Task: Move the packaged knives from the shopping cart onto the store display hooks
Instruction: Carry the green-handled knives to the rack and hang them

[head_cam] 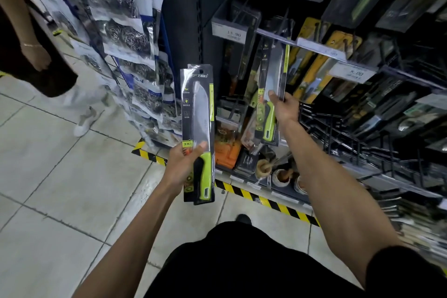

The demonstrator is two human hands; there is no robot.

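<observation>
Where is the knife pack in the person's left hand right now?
The knife pack stands upright at centre frame in the left hand, off the hooks, left of the knife rack.

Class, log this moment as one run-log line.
left hand: holds packaged knife, clear of rack | right hand: holds second packaged knife up at display hooks | hung: cannot tell

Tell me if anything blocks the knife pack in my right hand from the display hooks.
Nothing visible does. The right hand holds its knife pack up against the packs already hanging; whether it is on a hook can't be told.
</observation>
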